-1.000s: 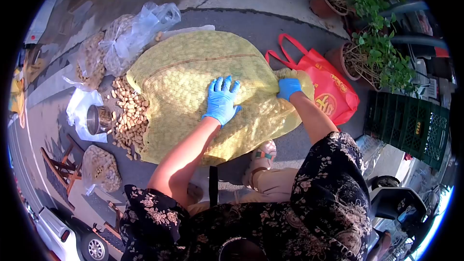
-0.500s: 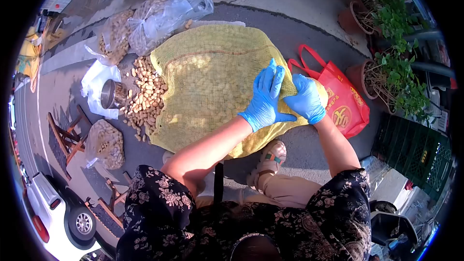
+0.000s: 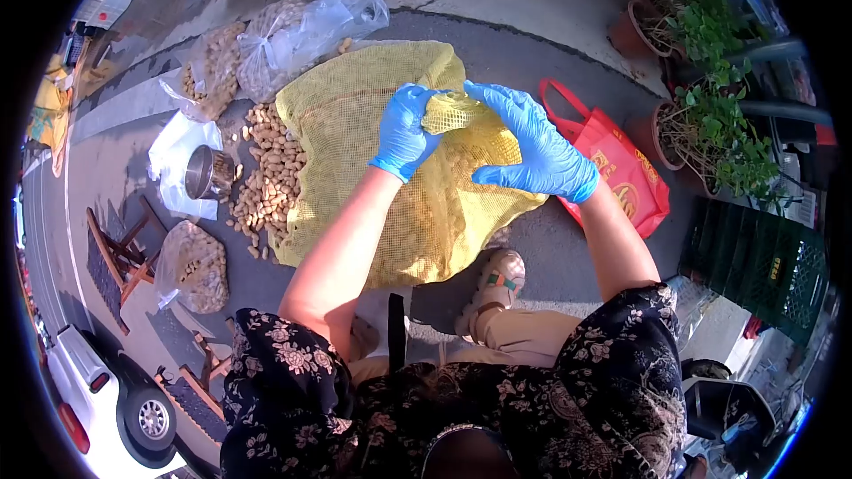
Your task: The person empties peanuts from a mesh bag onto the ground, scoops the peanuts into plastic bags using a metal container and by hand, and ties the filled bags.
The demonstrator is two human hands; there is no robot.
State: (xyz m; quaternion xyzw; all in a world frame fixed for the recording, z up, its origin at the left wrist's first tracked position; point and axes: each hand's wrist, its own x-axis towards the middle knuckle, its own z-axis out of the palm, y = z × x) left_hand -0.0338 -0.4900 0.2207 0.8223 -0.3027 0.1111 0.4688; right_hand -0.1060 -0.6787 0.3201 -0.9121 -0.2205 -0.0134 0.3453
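Note:
A large yellow mesh sack (image 3: pixel 355 204) lies on the ground in front of me, bulging with contents that only show faintly through the weave. My blue-gloved left hand (image 3: pixel 406 131) is closed on a gathered fold of the sack's mesh and holds it up. On the other side of that fold, my blue-gloved right hand (image 3: pixel 543 149) has its fingers stretched out and its thumb wide apart. Its fingertips are at the edge of the bunched mesh; whether they touch it I cannot tell. Loose peanuts (image 3: pixel 268 160) in their shells spill beyond the sack's left end.
A metal pot (image 3: pixel 209 174) rests on white plastic by the peanuts. Clear bags of peanuts (image 3: pixel 191 266) (image 3: pixel 213 71) stand at left. A red tote bag (image 3: pixel 621 168) lies right of the sack, near potted plants (image 3: pixel 701 80) and a green crate (image 3: pixel 754 266). Wooden stools (image 3: pixel 124 253) stand left.
Both hands have moved up and left, lifting the sack's right end into a gathered fold. The left hand has closed on the mesh; the right has opened out, and more of the red tote shows.

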